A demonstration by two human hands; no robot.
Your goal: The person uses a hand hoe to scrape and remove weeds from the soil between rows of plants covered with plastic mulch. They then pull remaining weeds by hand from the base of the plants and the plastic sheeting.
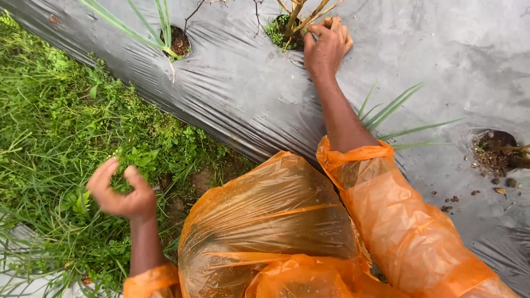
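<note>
**mulch_newbie:** Left hand (122,194) first, since it's furthest left: it's out over the grass strip (61,127) beside the bed, fingers curled and half closed in a loose pinch. It's blurred, so I can't tell if anything is actually between the fingertips. Leafy weeds (138,157) sit right under it. Those look soft and light to me, probably tear if you grab the tops, so low on the stem is where I'd take hold.

**raisedbed_ray:** Agreed. Moving right, there's a planting hole (178,41) in the grey plastic mulch (237,94) with thin green blades coming out of it, nobody touching it. Then the right hand (326,49) is up at the next hole (284,28), fingers folded down at the base of the dry yellowish stalks (301,14). Looks closed around something at the hole's edge, though I can't make out exactly what it grips. Small green weeds (274,30) are packed in that same hole.

**mulch_newbie:** Those stalks seem stiff and brittle, I'd guess they snap. And the film looks wet and slick, thin enough to rip at the cut rim.

**raisedbed_ray:** Yeah, tight working space inside the hole. Plenty of open sheet around it though. Far right there's another hole (494,150) with loose soil crumbs (475,190) scattered on the plastic. Orange raincoat sleeves (408,221) are baggy, could snag leaves.
</note>
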